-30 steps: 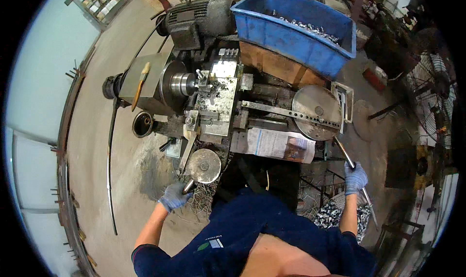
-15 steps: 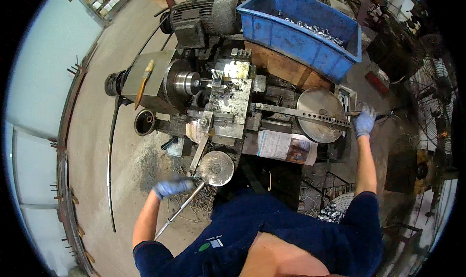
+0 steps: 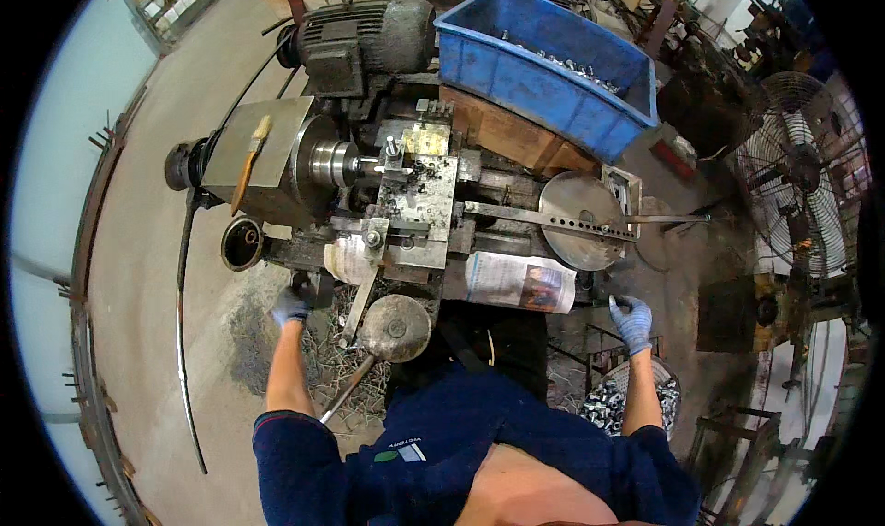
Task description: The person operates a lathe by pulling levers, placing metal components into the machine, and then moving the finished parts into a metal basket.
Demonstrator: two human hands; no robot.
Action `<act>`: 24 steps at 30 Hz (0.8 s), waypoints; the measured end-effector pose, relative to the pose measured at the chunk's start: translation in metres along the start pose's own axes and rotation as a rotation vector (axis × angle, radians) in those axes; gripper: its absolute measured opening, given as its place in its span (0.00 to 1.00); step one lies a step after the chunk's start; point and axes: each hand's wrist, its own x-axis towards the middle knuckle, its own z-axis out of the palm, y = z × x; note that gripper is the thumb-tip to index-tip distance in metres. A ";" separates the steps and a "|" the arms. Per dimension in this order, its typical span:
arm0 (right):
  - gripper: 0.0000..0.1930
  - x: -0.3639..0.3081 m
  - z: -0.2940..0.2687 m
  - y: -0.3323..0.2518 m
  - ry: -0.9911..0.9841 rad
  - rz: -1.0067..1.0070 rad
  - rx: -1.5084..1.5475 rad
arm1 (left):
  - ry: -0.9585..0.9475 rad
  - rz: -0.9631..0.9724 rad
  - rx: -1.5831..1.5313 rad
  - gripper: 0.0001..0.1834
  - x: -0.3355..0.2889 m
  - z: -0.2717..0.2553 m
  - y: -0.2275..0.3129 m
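Fingers of left hand (image 3: 291, 307) curled on lathe (image 3: 387, 203) front; right hand (image 3: 632, 321) loosely curled, grip unclear.

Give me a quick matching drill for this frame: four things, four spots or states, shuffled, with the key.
Things:
1. blue bin
2. fan
3. brush
4. left hand

Places or states:
A. lying on the flat grey cover at the machine's left end
B. gloved, at the machine's lower left front edge
C. behind the machine, small metal parts inside
D. standing at the right side of the view

Pairs: 1-C, 2-D, 3-A, 4-B
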 end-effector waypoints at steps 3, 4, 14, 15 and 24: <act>0.17 0.001 -0.014 -0.023 0.021 -0.039 0.046 | 0.141 -0.110 -0.216 0.29 0.006 0.068 -0.017; 0.16 0.004 -0.025 -0.029 0.062 -0.050 0.038 | 0.043 0.002 -0.152 0.28 0.007 0.048 -0.015; 0.17 0.081 -0.087 -0.253 -0.011 -0.615 0.362 | -0.245 0.256 0.141 0.21 0.003 -0.041 -0.038; 0.19 0.077 -0.088 -0.294 -0.086 -0.655 0.399 | -0.253 0.243 0.149 0.22 0.010 -0.052 -0.058; 0.27 0.050 -0.010 -0.529 -0.380 -1.280 -0.505 | 0.645 0.046 -0.106 0.22 -0.049 -0.227 -0.239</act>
